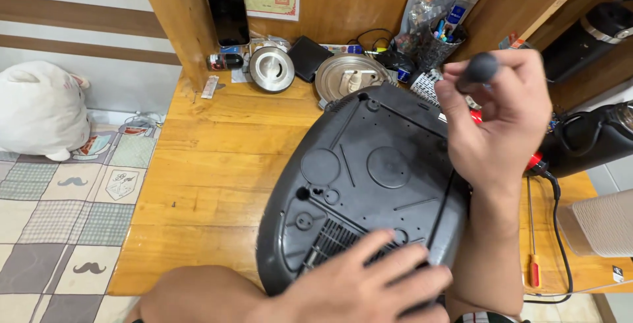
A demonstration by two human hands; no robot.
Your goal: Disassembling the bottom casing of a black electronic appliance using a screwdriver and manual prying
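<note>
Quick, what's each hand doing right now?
Left hand: open, pressing flat on the upturned black appliance.
Right hand: closed around a black screwdriver handle.

Bright, even indoor light from above; soft shadows only. Mild glare on the wooden tabletop (211, 158) and the black plastic base (369, 178). Right hand (498, 122) slightly motion-blurred; edges bend from wide-angle lens.

A home: wooden desk (211, 158) beside a patchwork bedspread (59, 224) and plush toy (39, 108).
</note>
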